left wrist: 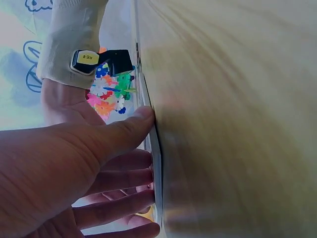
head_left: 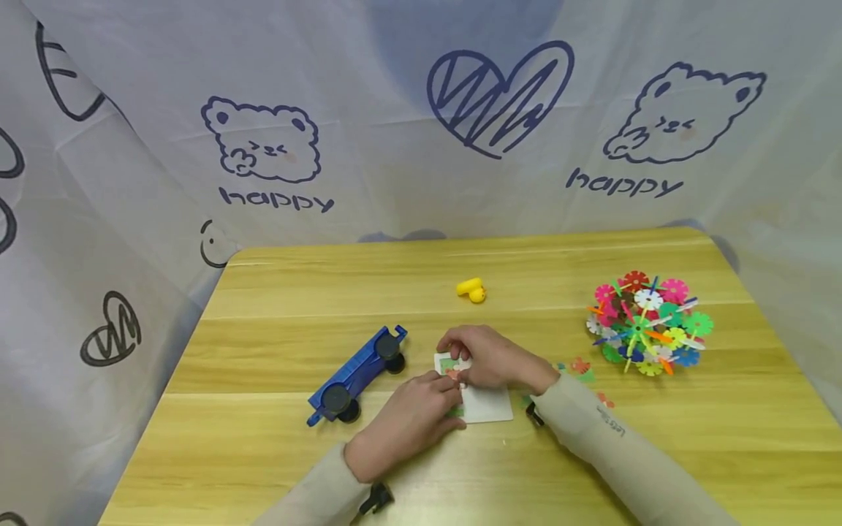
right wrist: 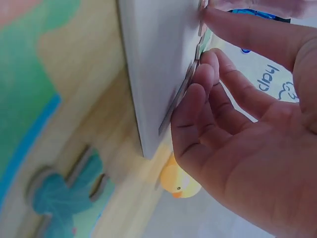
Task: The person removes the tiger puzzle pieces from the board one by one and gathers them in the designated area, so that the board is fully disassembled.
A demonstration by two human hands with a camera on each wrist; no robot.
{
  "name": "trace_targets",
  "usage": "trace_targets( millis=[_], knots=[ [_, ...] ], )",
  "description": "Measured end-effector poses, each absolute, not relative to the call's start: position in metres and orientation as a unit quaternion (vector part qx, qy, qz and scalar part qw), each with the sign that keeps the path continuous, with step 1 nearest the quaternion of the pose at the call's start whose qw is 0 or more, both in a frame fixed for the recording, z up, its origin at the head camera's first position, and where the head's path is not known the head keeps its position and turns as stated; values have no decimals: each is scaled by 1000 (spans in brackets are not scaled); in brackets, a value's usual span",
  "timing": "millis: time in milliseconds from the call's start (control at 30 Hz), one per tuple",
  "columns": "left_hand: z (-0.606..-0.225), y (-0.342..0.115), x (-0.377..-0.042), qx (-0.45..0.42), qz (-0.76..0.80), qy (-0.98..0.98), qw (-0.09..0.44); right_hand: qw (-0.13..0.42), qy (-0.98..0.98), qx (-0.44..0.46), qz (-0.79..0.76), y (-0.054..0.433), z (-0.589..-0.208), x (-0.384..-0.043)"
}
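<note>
A white puzzle board (head_left: 488, 405) lies on the table with green and orange jigsaw pieces (head_left: 449, 363) on its left part. My right hand (head_left: 493, 358) reaches over it from the right. Its curled fingertips and thumb (right wrist: 247, 32) hold a jigsaw piece at the board's surface; the fingers hide much of that piece. Along the left side rests my left hand (head_left: 414, 409). Its thumb (left wrist: 131, 130) touches the board's edge, and the nearly straight fingers lie against the board and pieces. The hands cover part of the assembled pieces.
Loose jigsaw pieces (head_left: 582, 365) lie by the right forearm. A blue toy wagon (head_left: 355, 372) with black wheels is on its side at the left. Behind stands a small yellow duck toy (head_left: 477, 294). A colourful cluster of snowflake discs (head_left: 647, 325) sits at the right.
</note>
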State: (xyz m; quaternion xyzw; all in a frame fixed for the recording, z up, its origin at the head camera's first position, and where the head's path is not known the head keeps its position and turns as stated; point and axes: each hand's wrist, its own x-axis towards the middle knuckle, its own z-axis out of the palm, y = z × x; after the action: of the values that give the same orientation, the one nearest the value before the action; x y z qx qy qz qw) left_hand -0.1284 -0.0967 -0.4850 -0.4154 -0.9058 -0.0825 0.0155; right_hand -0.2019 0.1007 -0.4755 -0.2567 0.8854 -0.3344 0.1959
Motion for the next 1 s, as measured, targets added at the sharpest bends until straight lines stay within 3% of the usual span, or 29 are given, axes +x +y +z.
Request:
trace_targets(
  millis=[267,600,1000],
  knots=[
    [-485,-96,-128,-412,-76,-908,18,201,868,-252,-378,106,-477,-203],
    [-489,-98,-132,-412,-109,-904,22,155,872,-234,-401,104,-480,-196],
    [-488,-103,-144,-418,-188,-888,-28,96,867,-217,-438,135,-454,-178]
  ],
)
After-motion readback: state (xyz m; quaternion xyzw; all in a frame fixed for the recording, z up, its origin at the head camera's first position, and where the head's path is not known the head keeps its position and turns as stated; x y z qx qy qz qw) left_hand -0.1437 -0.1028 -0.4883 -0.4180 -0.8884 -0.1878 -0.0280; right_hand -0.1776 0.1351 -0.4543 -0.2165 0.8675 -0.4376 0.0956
